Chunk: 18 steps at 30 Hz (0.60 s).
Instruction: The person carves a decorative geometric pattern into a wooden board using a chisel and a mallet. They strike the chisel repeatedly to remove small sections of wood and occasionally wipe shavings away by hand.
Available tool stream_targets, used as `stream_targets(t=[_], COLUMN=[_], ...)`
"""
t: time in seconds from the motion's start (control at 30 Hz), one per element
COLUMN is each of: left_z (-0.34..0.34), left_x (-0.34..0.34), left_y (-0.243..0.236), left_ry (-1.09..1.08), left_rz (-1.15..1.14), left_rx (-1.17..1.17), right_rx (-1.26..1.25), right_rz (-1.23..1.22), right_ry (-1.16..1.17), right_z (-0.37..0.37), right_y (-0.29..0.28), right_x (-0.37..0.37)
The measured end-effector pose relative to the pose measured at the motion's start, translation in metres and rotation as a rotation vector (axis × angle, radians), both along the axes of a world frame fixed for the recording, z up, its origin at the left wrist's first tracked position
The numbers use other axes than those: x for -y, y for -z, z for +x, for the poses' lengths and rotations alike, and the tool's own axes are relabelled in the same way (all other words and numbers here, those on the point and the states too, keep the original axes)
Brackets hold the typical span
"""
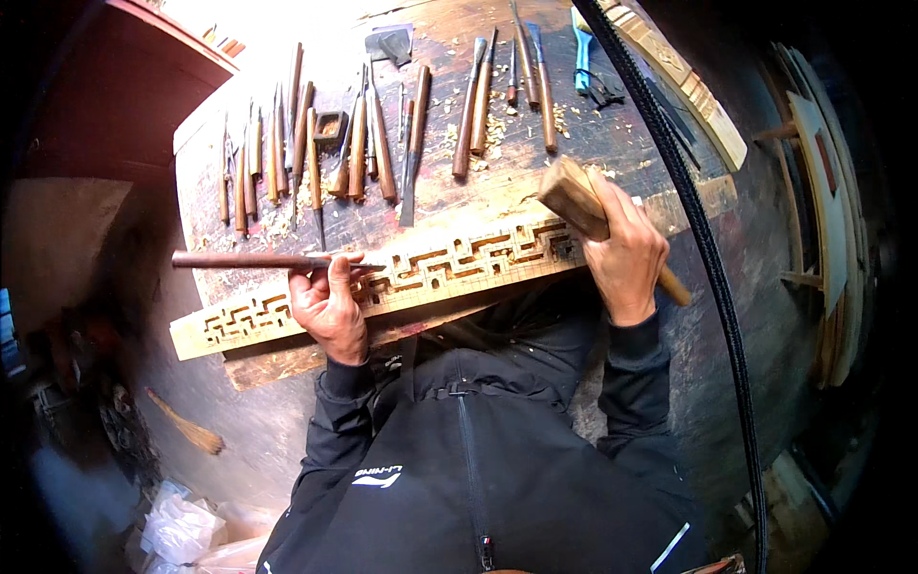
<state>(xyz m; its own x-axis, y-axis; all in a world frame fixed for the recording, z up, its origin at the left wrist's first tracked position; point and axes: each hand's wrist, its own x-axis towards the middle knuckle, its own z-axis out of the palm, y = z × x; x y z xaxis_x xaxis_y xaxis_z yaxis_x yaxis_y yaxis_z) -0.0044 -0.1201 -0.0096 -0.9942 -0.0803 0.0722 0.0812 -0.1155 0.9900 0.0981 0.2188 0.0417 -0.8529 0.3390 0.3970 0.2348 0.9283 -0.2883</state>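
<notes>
My left hand is closed on a chisel. Its dark wooden handle points left, and its narrow metal blade reaches right over a long pale board. Fret-like angular openings and small holes are cut along this board, which lies slantwise near the table's front edge. My right hand grips a wooden mallet above the board's right end. The mallet's blocky head is at the upper left of the hand, and its handle end sticks out below right. Mallet and chisel are well apart.
Several chisels lie in rows across the worn table, among wood shavings. A small dark square box sits between them. A blue-handled brush and a carved wooden strip lie at the far right. A black cable crosses the right side.
</notes>
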Motion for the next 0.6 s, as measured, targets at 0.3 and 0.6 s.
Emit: stream_targets(t=[0.3,0.6], left_z=[0.000,0.000], left_x=[-0.013,0.001], left_y=[0.007,0.014], left_ry=[-0.120,-0.102], left_rz=[0.067,0.107], left_rx=[-0.010,0.024], right_rx=[-0.030,-0.081], right_rz=[-0.002,0.087], right_ry=[0.041,0.042], right_z=[0.008,0.003], right_y=[0.023,0.033], right_x=[0.023,0.026])
